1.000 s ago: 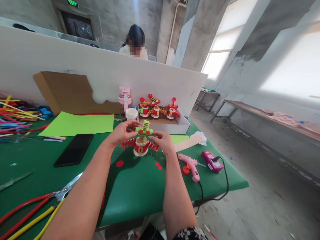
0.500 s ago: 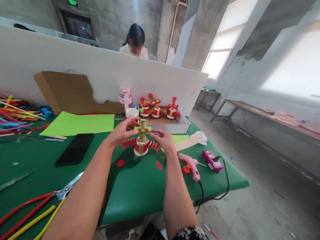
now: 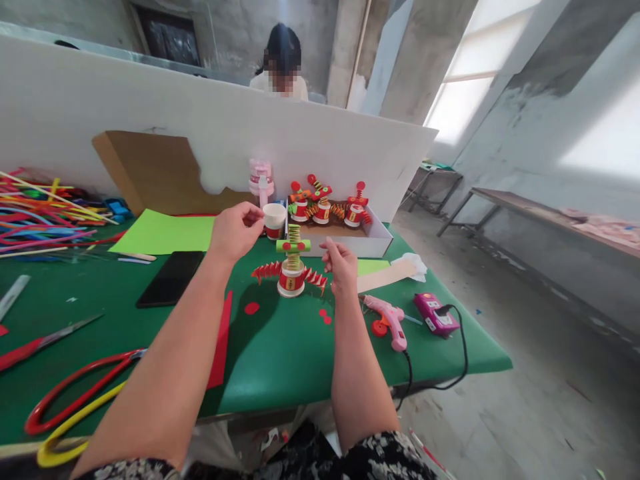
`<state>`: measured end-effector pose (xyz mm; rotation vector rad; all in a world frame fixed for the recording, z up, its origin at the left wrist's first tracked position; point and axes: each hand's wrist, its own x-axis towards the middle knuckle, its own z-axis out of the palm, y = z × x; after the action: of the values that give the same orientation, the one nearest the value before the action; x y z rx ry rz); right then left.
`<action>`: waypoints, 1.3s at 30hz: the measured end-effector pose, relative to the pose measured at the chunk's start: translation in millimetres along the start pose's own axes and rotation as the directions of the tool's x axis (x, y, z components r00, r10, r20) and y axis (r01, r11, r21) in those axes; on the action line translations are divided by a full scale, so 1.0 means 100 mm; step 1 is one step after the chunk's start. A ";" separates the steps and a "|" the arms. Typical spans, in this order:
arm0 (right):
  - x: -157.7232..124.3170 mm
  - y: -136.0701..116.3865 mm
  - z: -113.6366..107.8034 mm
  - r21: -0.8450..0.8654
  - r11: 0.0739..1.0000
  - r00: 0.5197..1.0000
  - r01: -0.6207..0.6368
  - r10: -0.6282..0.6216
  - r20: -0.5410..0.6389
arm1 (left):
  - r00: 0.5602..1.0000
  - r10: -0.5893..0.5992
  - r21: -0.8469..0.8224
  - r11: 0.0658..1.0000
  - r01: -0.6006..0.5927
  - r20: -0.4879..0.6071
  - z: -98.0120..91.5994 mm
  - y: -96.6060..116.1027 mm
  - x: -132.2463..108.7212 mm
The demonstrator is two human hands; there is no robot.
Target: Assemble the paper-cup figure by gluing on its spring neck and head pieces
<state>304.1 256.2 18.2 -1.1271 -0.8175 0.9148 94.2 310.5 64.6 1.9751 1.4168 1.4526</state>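
Note:
A paper-craft figure (image 3: pixel 292 269) stands on the green table (image 3: pixel 280 360): a red and white cup body, red folded arms, a spring neck and a green bar head. My left hand (image 3: pixel 234 230) hovers to its upper left, fingers curled, close to a small white cup (image 3: pixel 274 220). My right hand (image 3: pixel 343 267) is just right of the figure, fingers loosely bent and apart, touching nothing.
A white box (image 3: pixel 370 245) behind holds three finished figures (image 3: pixel 325 203). A pink glue gun (image 3: pixel 387 319) and a pink device (image 3: pixel 435 316) lie right. A black phone (image 3: pixel 171 279), green paper (image 3: pixel 163 233), scissors (image 3: pixel 55 337), coloured sticks (image 3: pixel 40 213) lie left. A person sits beyond the white divider (image 3: pixel 150 107).
Both hands have let go of the figure's green head and drawn back, the left up toward the white cup. The camera view has shifted slightly.

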 end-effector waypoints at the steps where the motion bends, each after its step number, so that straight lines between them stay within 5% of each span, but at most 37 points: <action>1: 0.00 0.01 0.01 0.003 1.000 1.000 0.003 -0.003 -0.002 | 0.999 0.014 0.127 0.992 -0.019 0.036 -0.07 0.00 -0.01; 3: 0.01 0.01 0.02 0.014 1.000 1.000 0.011 -0.011 -0.020 | 0.985 0.033 0.284 0.955 -0.081 0.171 -0.19 -0.06 -0.10; 7: 0.00 0.02 0.05 0.056 0.997 0.993 0.046 -0.040 -0.109 | 0.884 0.029 0.296 0.937 -0.187 0.467 -0.35 -0.33 -0.50; 13: -0.08 0.04 0.12 -0.060 0.971 0.958 0.233 -0.239 -0.156 | 0.822 -0.136 0.420 0.898 -0.134 0.552 -0.29 -0.65 -0.97; 20: -0.34 0.13 0.34 -0.204 0.839 0.861 0.505 -0.506 0.053 | 0.715 -0.356 0.590 0.802 -0.098 0.602 -0.12 -0.55 -1.03; 27: -0.52 0.13 0.44 -0.231 0.723 0.755 0.651 -0.588 0.290 | 0.729 -0.270 0.522 0.841 -0.139 0.629 -0.20 -0.45 -1.04; 31: -0.54 0.13 0.45 -0.219 0.733 0.759 0.644 -0.578 0.298 | 0.710 -0.253 0.475 0.870 -0.130 0.658 -0.21 -0.35 -1.07; 39: -0.53 0.19 0.48 -0.263 0.725 0.765 0.636 -0.551 0.334 | 0.800 -0.287 0.623 0.770 -0.134 0.527 0.00 -0.34 -1.20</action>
<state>235.9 229.6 7.2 -0.9677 -1.4945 0.3446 77.0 225.9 -25.0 2.3919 1.7633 0.1822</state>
